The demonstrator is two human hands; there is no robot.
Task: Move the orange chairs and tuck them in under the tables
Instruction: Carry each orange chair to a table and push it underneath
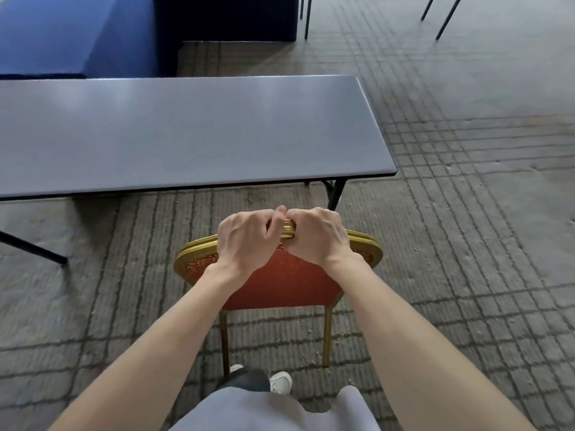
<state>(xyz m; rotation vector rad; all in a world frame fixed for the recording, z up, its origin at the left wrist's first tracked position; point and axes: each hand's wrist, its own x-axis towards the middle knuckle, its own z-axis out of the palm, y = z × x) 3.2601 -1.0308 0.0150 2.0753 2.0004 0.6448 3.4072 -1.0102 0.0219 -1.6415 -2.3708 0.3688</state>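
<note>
Seating: one orange chair [280, 284], gold-coloured frame, patterned orange cloth on the backrest, two gold rear legs showing. It was seen from behind and above. It stood on the carpet [466, 213] at 6 o'clock of the table [186, 132], towards that table's right end, with its top rail near the table's front edge. The seat was hidden by the backrest, so how far it reached under the top could not be told.

Left hand [245, 241]: fingers curled over the top rail of the backrest, gripping it at the middle.

Right hand [317, 234]: likewise curled over the rail, gripping it just beside the left, the two hands touching at the knuckles.

Furniture: long grey-blue table, dark-edged, with a black folding leg [337, 194] under its right end at 1 o'clock of the chair.

Surroundings: blue draped block [77, 35] beyond the table at 11 o'clock; thin dark furniture legs [445, 17] at 1 o'clock, well apart from the chair; a white shoe [281, 382] and a grey garment [249, 409] at 6 o'clock, behind the chair's rear legs.
</note>
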